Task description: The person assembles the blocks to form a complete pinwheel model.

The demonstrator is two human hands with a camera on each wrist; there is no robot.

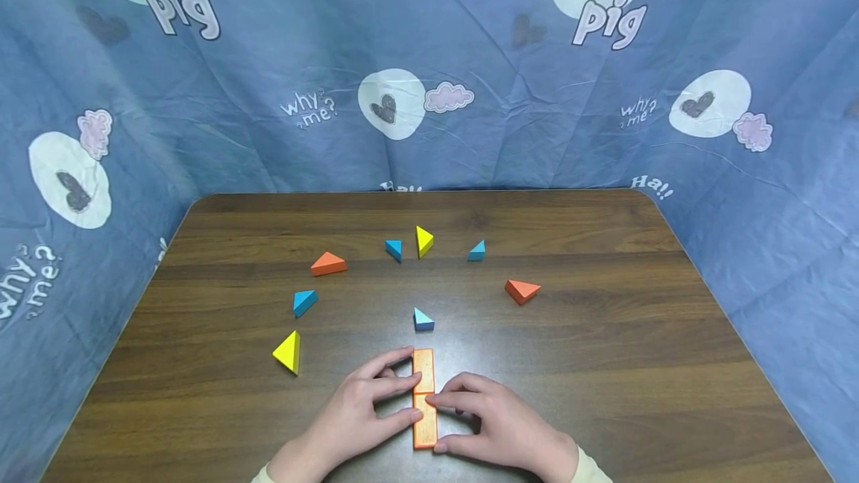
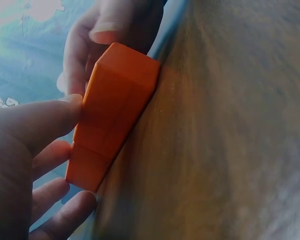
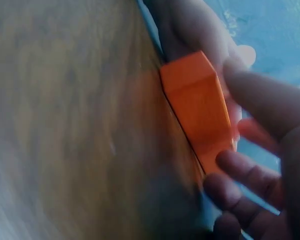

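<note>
Two orange rectangular blocks stand end to end on the table in the head view, the far block (image 1: 423,367) meeting the near block (image 1: 426,431) at a thin seam. From the left, my left hand (image 1: 359,405) rests its thumb on the near block's edge and its fingertips along the far block. My right hand (image 1: 499,420) comes from the other side, one fingertip by the seam and the thumb at the near block's lower right corner. Both wrist views show an orange side face (image 2: 112,105) between the hands. A light blue triangular block (image 1: 423,320) lies just beyond.
Around the far half of the wooden table (image 1: 604,379) lie more triangular blocks: a yellow one (image 1: 288,352) and a red one (image 1: 328,264) at left, another red one (image 1: 522,291) at right, and several blue ones. A blue printed curtain (image 1: 510,147) hangs behind.
</note>
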